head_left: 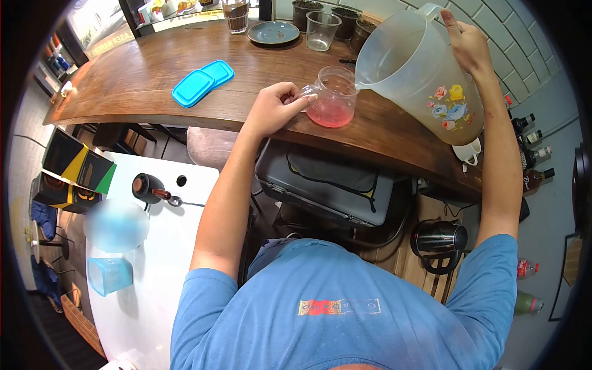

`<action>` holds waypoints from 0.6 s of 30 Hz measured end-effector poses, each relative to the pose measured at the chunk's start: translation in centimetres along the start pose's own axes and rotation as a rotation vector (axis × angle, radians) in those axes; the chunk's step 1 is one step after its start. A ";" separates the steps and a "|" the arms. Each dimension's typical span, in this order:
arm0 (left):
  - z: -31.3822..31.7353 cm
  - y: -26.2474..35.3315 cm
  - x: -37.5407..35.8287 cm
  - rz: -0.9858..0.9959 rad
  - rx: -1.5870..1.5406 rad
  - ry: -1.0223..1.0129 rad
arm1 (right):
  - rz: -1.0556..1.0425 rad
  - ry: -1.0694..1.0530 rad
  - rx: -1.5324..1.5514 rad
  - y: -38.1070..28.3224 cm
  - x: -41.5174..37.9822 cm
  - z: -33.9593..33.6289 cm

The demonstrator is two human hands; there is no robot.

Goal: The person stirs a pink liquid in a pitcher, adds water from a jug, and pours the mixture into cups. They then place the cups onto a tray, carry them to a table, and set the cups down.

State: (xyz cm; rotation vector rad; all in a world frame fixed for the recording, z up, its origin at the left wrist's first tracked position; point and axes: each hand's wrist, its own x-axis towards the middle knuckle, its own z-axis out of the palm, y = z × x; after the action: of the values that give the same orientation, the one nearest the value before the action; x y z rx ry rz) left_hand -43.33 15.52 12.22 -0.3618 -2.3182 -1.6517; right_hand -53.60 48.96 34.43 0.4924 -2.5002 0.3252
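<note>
My left hand (271,108) is on the glass mug (338,92): thumb and fingers bent in, pinching its clear handle (307,92), thumb tip on the near side. Index curls over; the remaining fingers are folded and partly hidden, so I can't tell how tightly they press.

My right hand (470,50) is up at the translucent plastic pitcher (398,80), at its handle. Thumb lies along the top, pointing toward the rim; the other fingers go behind the handle side, out of sight, so can't tell how far they wrap.

Pitcher is tipped, mouth toward the mug, spout right at the mug's rim; can't tell if they touch. Floral decal (452,108) on the pitcher wall: yellow, pink and blue flowers. Can't make out a stream at the spout.

Mug stands upright near the front edge of the wooden counter (135,74), pink liquid (332,113) in its lower part.

Around it: two blue plastic lids (192,89), one overlapping the other, left of my left hand. Behind the mug, a blue-grey plate (273,32), a clear cup (322,34) and dark plant pots (306,15) by the tiled wall (518,43). White teacup (467,152) sits below the pitcher's base, partly covered by it.
</note>
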 end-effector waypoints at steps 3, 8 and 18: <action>0.0 0.1 0.0 0.004 -0.001 -0.001 | -0.012 0.000 0.001 0.3 0.2 0.1; 0.0 0.1 0.0 0.009 0.007 -0.002 | 0.001 -0.006 -0.010 0.2 0.2 0.1; 0.2 -0.1 -0.1 0.037 -0.012 0.015 | 0.018 -0.009 -0.017 0.0 0.4 0.2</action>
State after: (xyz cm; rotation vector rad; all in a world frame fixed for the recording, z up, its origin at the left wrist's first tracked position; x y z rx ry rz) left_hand -43.30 15.64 12.04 -0.3903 -2.2783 -1.6457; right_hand -54.01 48.77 34.49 0.4660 -2.5152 0.3092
